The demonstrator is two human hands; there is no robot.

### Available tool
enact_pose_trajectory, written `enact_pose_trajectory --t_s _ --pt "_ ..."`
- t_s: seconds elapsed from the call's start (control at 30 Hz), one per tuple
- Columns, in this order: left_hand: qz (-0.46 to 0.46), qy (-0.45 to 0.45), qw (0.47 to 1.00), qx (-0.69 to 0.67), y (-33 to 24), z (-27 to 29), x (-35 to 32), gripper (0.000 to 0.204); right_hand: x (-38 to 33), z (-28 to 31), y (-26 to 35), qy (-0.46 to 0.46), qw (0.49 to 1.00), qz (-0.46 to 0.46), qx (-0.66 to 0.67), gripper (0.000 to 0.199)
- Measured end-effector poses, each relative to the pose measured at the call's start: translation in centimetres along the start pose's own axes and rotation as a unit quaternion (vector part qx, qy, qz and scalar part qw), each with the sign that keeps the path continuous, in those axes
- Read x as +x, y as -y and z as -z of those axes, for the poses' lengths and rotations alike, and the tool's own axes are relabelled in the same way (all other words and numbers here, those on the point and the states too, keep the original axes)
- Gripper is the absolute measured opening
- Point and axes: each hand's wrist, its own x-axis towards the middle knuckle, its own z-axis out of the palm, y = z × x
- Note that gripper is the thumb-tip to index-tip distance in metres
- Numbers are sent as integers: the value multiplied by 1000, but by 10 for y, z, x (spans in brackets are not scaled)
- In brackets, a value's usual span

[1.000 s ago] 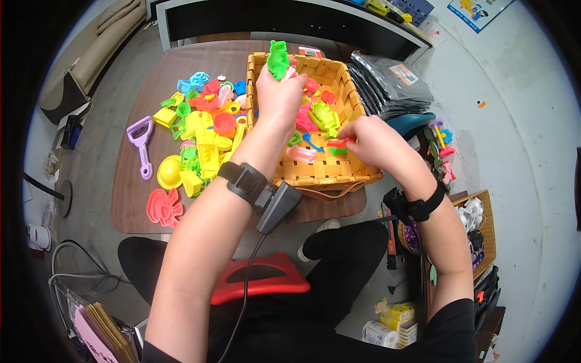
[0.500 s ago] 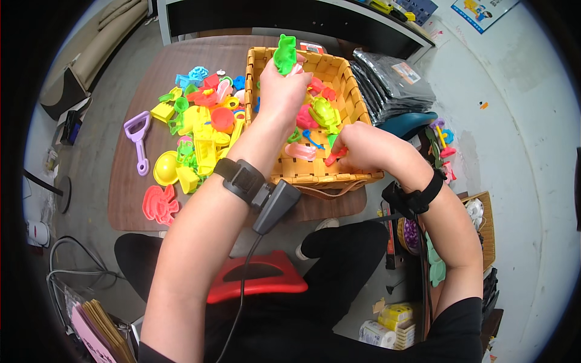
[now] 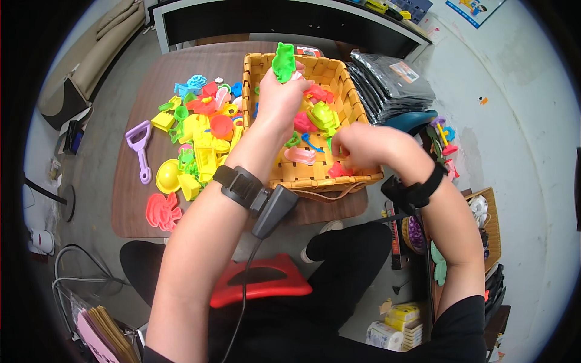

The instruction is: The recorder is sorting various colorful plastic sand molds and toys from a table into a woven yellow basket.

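Observation:
My left hand (image 3: 279, 97) is above the far left part of a woven basket (image 3: 356, 100), closed around a green toy sand mould (image 3: 283, 63). Something pale pink also pokes out between its fingers. Inside the right side of the basket is my right hand (image 3: 363, 145), its fingers bent down and smeared by motion. Just below them lies a red toy piece (image 3: 340, 170), and a bit of green shows at the fingertips. Around them in the basket are a yellow-green toy (image 3: 324, 118), a pink mould (image 3: 301, 156), a small blue toy (image 3: 312, 143) and red pieces (image 3: 318, 92).
Left of the basket, the brown table (image 3: 136, 199) bears a heap of colourful plastic toys (image 3: 196, 130), a purple toy shovel (image 3: 140, 151) and a red mould (image 3: 162, 212). Black plastic packages (image 3: 393, 85) are stacked right of the basket. A red stool (image 3: 261, 281) stands between my legs.
My right hand has lifted off the red piece, which now lies on the basket floor. My left hand still holds the green mould. The whole view has shifted slightly.

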Motion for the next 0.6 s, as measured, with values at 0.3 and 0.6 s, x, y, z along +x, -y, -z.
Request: enact_pose_trajectory --t_s 0.3,0.6 --pt "-6 29 999 41 0 -14 7 40 -1 24 -37 -33 999 -8 30 35" --pt "2 48 994 95 4 -29 12 40 0 17 -60 -55 996 -9 76 34"
